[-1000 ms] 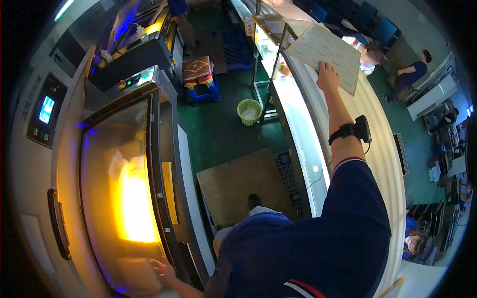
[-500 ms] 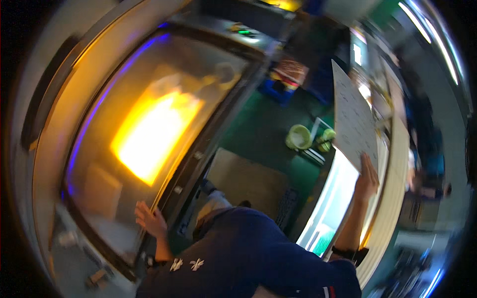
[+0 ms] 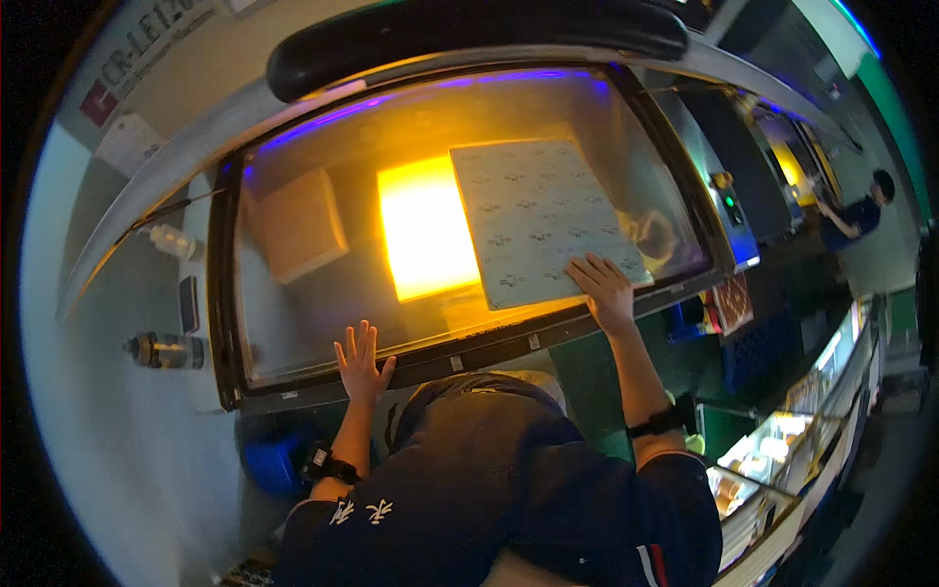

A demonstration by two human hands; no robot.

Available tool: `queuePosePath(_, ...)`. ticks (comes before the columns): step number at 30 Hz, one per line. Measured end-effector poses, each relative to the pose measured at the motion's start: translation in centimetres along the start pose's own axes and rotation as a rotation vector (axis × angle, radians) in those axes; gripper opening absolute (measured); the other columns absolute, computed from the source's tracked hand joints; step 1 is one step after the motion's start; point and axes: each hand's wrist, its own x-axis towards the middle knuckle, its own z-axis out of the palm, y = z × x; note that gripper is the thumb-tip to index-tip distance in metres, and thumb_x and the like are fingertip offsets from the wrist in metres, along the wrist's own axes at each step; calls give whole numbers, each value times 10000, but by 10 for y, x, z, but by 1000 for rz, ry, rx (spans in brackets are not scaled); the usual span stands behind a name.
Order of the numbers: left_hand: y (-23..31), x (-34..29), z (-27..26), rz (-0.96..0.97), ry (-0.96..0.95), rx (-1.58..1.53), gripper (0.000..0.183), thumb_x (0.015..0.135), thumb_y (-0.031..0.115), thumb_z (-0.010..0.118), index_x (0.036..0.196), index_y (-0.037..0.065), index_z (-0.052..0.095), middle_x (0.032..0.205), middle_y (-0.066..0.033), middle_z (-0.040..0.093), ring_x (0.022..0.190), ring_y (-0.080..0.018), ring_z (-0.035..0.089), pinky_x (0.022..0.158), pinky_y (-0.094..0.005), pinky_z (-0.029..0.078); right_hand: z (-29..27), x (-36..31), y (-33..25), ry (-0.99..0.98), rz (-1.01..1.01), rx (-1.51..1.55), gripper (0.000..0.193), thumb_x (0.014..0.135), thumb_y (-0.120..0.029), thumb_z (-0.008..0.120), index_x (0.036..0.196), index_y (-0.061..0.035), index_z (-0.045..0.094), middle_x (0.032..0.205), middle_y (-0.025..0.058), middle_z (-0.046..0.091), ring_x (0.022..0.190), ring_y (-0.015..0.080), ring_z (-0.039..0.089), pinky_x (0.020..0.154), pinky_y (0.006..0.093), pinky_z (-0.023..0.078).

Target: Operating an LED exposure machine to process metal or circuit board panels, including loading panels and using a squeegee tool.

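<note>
My right hand (image 3: pixel 603 293) grips the near right edge of a flat grey sheet (image 3: pixel 543 220) with rows of small printed marks. Its fingers lie on top; the thumb is hidden. The sheet is over the right half of a wide transparent cover (image 3: pixel 313 338) in a dark frame; whether it touches the cover I cannot tell. My left hand (image 3: pixel 362 364) is open, fingers spread and holding nothing, at the cover's near frame (image 3: pixel 455 362). A glowing yellow-white rectangle (image 3: pixel 430 230) shows at the cover, left of the sheet and partly hidden by it.
A pale block shape (image 3: pixel 301 225) appears through the cover's left part. A dark bottle (image 3: pixel 164 350) and a phone-like object (image 3: pixel 189 303) are on the left. Behind the cover runs a black padded bar (image 3: pixel 479 39). Far right, another person (image 3: pixel 861 215) stands at a similar lit machine.
My view and body have turned left to face the cover. The sheet has swung from the shelf on the right to over the cover, still in my right hand. My left hand stays open nearby.
</note>
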Motion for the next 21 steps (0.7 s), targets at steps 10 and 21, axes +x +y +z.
queuePosePath(10, 51, -44, 16, -454, 102, -241, 670, 915, 392, 552, 1497, 113, 373, 1598, -103, 281, 1482, -389, 180, 1174, -597, 152, 167, 84, 3, -315, 42, 126, 528, 990, -316, 508, 1487, -190, 380, 1577, 66, 322, 1439, 323, 306, 1141, 584, 246)
queuePosePath(21, 322, -282, 91, -1135, -339, -576, 845, 867, 482, 631, 1515, 53, 298, 1612, -182, 180, 1453, -452, 198, 1136, -598, 245, 231, 82, 27, -192, -44, 71, 522, 976, -219, 441, 1495, -194, 386, 1546, 78, 380, 1457, 296, 295, 1156, 534, 247)
